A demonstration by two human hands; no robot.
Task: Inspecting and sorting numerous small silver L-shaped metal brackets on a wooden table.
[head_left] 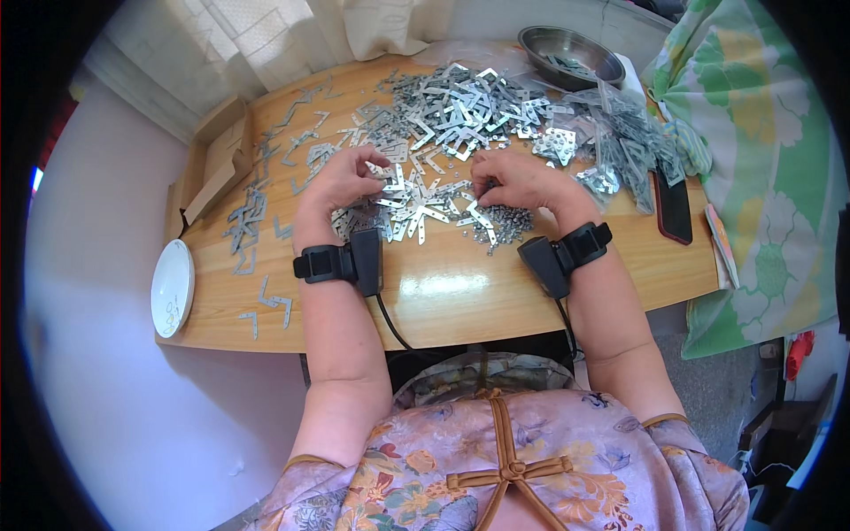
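My left hand [350, 180] is closed in a pinch at the left of the heap's near side. A pale L-shaped corner bracket [396, 180] shows at its fingertips. My right hand [518, 180] has its fingers curled and pressed together, and what they hold is hidden. Below its fingertips lie more loose corner brackets [420, 212] and a spread of small metal screws or nuts [506, 227]. Just beyond both hands rises a large heap of flat metal brackets [469, 106]. Each wrist carries a black strapped device with a cable.
Loose brackets [243, 221] lie along the table's left side, near an open cardboard box [221, 155] and a white dish [173, 288]. Clear plastic bags of parts [624, 128], a metal bowl [571, 57] and a dark phone [673, 208] sit at the right.
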